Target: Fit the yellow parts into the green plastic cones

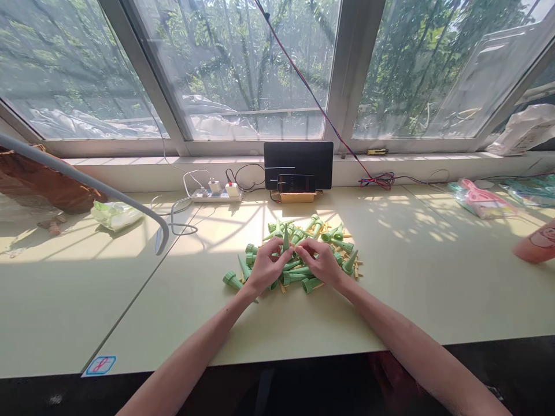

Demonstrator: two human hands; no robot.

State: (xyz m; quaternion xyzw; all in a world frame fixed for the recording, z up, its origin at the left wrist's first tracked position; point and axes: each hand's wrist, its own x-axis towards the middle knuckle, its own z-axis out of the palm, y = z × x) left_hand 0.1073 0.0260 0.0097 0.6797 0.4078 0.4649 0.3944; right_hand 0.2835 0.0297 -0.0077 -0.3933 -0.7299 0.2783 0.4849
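My left hand [266, 266] is closed around a green plastic spike [285, 237], its pointed tip upward. Close beside it, my right hand [321, 263] pinches at the spike's lower end; whatever lies between those fingertips is too small to make out. Under and around both hands spreads a pile of green ribbed-cap spikes [295, 278], mixed with small yellow pegs [358, 268]. One loose spike [233, 280] lies at the pile's left edge.
Behind the pile a tablet [299, 156] and a phone [296, 184] stand on a small brown stand [298, 197]. A power strip [217, 195] with cables sits left of them. A grey curved bar [87, 176] crosses the left side. A pink cup [536, 242] is at far right.
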